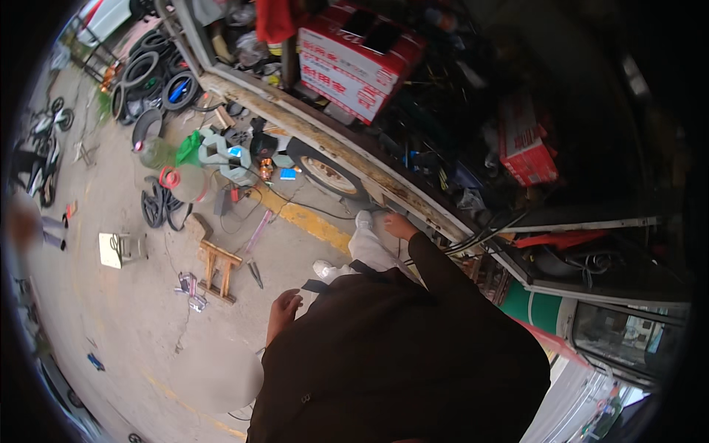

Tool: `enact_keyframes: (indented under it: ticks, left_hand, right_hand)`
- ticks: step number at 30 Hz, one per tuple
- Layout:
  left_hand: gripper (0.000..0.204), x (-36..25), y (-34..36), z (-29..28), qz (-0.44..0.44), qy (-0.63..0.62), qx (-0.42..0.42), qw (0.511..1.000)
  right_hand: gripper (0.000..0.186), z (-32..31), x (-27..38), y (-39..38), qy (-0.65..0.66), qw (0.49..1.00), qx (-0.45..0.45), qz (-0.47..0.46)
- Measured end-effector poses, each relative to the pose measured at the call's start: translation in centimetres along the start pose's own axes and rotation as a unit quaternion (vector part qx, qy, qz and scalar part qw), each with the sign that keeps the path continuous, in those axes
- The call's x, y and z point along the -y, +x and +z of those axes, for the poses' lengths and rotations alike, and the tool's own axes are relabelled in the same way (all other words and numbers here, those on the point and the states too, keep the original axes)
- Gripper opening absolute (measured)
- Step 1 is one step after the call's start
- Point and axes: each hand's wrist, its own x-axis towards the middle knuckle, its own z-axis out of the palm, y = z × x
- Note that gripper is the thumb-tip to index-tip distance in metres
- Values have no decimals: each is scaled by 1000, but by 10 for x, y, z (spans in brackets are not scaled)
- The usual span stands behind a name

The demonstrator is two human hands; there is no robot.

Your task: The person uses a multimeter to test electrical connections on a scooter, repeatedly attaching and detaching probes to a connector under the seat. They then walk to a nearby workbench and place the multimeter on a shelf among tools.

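My left hand (283, 310) hangs beside my dark coat with loosely bent fingers and nothing visible in it. Over the ground on that side, pliers (255, 275) lie next to a small wooden stool (218, 273). My right hand (399, 226) reaches down near the vehicle's lower edge, fingers slightly bent and apart, with no held thing showing. Close by it are a black cable (325, 213) and the vehicle's wheel (325, 174). My white shoes (363, 220) stand on the concrete between the hands.
A red and white box (341, 74) sits in the cluttered vehicle bed; another red box (526, 144) lies deeper inside. Tires (142, 70) are heaped at upper left. Large plastic bottles (190, 184), black rubber tubes (153, 203) and a pale stool (111, 251) stand or lie on the ground.
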Motion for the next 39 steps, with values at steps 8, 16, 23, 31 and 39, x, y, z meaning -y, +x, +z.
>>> enact_keyframes:
  ticks: [8, 16, 23, 31, 39]
  left_hand:
    - [33, -44, 34, 42, -56, 85, 53, 993]
    - [31, -87, 96, 125, -88, 165, 114, 976]
    - [30, -114, 126, 164, -143, 195, 113, 964]
    - [30, -123, 148, 201, -168, 212, 127, 954]
    - [24, -136, 173, 223, -119, 222, 145, 957]
  right_hand:
    - [34, -66, -43, 31, 197, 952, -235, -5]
    - [29, -234, -137, 143, 71, 892, -444, 49]
    - [35, -325, -217, 248, -152, 911, -383, -25]
    - [46, -337, -250, 290, -312, 889, -315, -115]
    - [38, -368, -171, 178, -128, 943, -284, -116]
